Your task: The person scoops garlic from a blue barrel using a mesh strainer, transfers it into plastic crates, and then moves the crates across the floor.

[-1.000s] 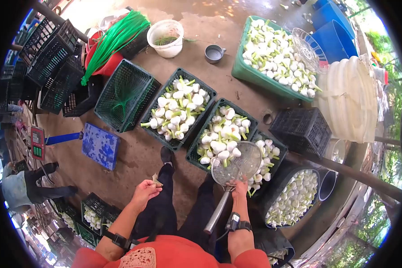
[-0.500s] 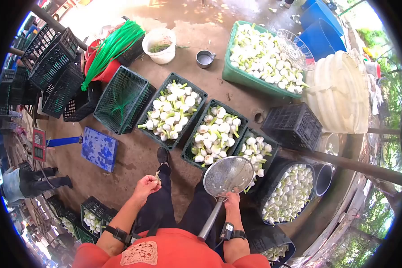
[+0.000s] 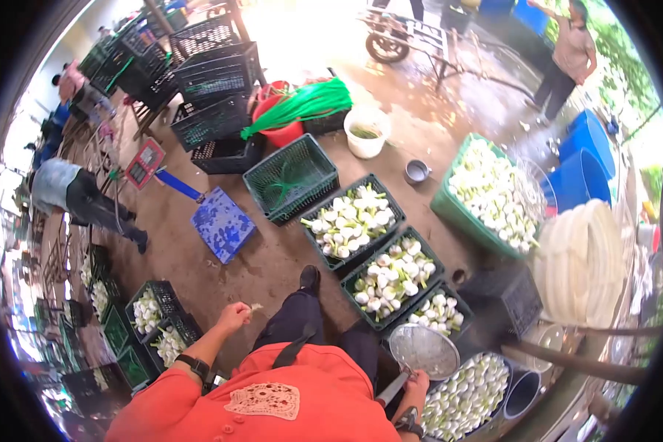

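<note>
My right hand (image 3: 418, 383) is closed round the neck of a long-handled mesh strainer (image 3: 424, 351), whose round bowl is over the edge of a crate and a tub of white bulbs. The bulbs have short green stems and look like garlic. My left hand (image 3: 234, 316) is held out at the left, its fingers pinched on a small pale scrap (image 3: 255, 307), perhaps peel. In front of me stand a crate of bulbs (image 3: 352, 221), a second crate (image 3: 395, 278) and a smaller one (image 3: 437, 314). Below the strainer lies the tub of bulbs (image 3: 465, 398).
A blue platform scale (image 3: 222, 225) and an empty green crate (image 3: 291, 179) stand ahead to the left. Farther off are a white bucket (image 3: 366, 131), a metal cup (image 3: 417, 172) and a large green bin of bulbs (image 3: 488, 195). A wooden pole (image 3: 574, 362) crosses at right. Other people stand farther away.
My view has swung left and up, so the crates appear farther right and more background shows. The strainer is lower and farther right in view, still in my right hand. My left hand still pinches the scrap.
</note>
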Demonstrator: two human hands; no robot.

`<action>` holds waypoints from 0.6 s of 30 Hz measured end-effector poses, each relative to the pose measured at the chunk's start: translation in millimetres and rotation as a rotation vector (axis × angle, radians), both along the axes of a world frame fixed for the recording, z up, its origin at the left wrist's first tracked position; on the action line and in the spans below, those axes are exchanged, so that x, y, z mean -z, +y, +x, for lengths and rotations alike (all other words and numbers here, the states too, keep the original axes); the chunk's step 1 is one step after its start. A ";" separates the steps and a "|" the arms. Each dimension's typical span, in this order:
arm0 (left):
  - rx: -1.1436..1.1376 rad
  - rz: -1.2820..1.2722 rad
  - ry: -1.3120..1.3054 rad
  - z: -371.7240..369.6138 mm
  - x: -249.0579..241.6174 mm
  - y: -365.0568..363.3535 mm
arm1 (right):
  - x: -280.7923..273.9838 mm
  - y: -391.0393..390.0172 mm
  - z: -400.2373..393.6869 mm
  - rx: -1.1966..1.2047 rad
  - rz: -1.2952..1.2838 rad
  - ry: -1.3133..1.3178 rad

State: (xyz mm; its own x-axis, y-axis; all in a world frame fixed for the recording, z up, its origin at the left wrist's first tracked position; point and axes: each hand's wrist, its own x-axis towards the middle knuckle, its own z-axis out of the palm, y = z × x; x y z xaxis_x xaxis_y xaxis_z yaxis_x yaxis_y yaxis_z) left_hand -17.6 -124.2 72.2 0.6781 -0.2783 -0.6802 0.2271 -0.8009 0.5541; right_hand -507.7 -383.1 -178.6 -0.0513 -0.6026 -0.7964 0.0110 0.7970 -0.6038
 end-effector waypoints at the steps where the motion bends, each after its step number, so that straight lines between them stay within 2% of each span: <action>1: -0.018 -0.018 -0.008 -1.3 13.0 17.9 | -64.9 -19.2 22.5 0.453 0.285 -0.123; 3: 0.577 0.238 -0.090 1.4 43.3 50.4 | -79.1 -22.0 14.7 0.445 0.306 -0.174; 4: 0.567 0.228 -0.094 4.2 49.4 53.7 | -82.0 -17.4 6.4 0.459 0.342 -0.215; 6: 0.648 0.400 0.045 17.0 53.4 51.7 | -83.5 -2.1 -1.4 0.509 0.416 -0.300; 9: 0.795 0.416 0.064 49.8 44.4 28.8 | -84.1 37.1 0.7 0.653 0.276 -0.281; 11: 0.859 0.331 0.102 78.2 60.0 31.9 | -122.8 83.5 -8.4 -0.637 -0.293 0.332; 12: 0.879 0.257 0.141 96.7 73.0 28.9 | -135.9 114.1 -3.4 -0.511 -0.258 0.392; 13: 0.970 0.163 0.076 111.8 79.3 34.2 | -137.4 135.5 16.2 -0.195 -0.142 0.336; 14: 1.057 0.236 0.144 128.2 89.7 35.0 | -135.6 150.7 36.3 0.113 -0.045 0.262; 15: 1.149 0.339 0.197 149.2 116.9 45.5 | -141.3 167.9 51.3 0.404 0.036 0.173; 16: 1.237 0.507 0.256 167.1 144.5 55.0 | -150.9 184.2 63.1 0.487 0.047 0.195; 18: 1.400 0.880 0.344 208.9 214.6 80.2 | -171.2 215.2 89.9 1.093 0.433 -0.055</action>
